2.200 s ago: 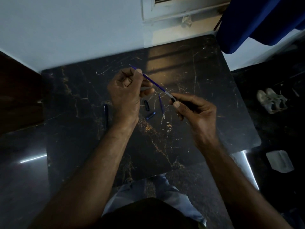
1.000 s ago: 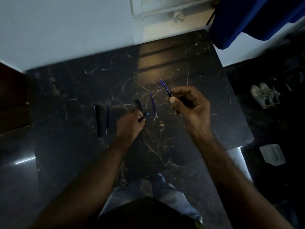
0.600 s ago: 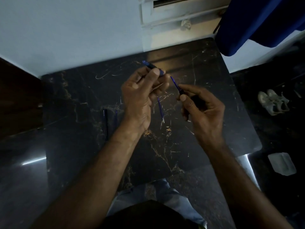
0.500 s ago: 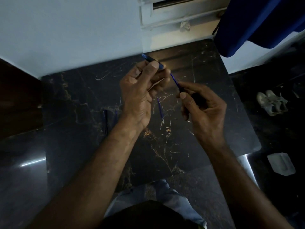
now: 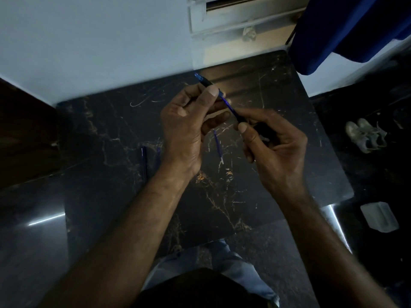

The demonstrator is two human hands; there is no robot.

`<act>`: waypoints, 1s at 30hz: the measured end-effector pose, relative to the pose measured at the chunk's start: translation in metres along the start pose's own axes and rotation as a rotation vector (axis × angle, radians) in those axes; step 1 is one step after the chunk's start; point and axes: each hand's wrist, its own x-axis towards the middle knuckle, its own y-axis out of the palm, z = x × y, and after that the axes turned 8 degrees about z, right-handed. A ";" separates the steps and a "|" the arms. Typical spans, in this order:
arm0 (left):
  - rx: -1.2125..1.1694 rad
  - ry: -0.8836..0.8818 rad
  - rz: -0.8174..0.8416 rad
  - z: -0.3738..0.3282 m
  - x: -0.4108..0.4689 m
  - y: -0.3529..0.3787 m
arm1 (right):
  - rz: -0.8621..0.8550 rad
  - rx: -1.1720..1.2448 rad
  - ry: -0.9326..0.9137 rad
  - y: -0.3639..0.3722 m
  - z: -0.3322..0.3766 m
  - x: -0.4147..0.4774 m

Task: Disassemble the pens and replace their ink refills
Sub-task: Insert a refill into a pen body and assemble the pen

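Note:
Both hands are raised over a black marble table (image 5: 244, 196). My left hand (image 5: 189, 123) pinches a short blue pen piece (image 5: 205, 82) whose end sticks out up and to the left. My right hand (image 5: 271, 141) grips a dark pen barrel (image 5: 262, 130), mostly hidden in the fingers. A thin blue refill (image 5: 230, 108) runs between the two hands. A loose blue refill (image 5: 218, 146) lies on the table below them. Another pen (image 5: 144, 161) and a blue refill (image 5: 158, 156) lie to the left, partly behind my left wrist.
A pale wall runs along the table's far edge. A blue cloth (image 5: 347, 30) hangs at the top right. On the dark floor to the right stand a pair of shoes (image 5: 364, 134) and a pale plastic container (image 5: 379, 216).
My left hand picked the short blue piece off the table and lifted it to the refill in my right hand. The two hands have since drawn closer together.

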 end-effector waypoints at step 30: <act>0.238 -0.093 0.304 0.001 0.000 -0.034 | 0.119 -0.069 0.081 -0.013 0.007 0.022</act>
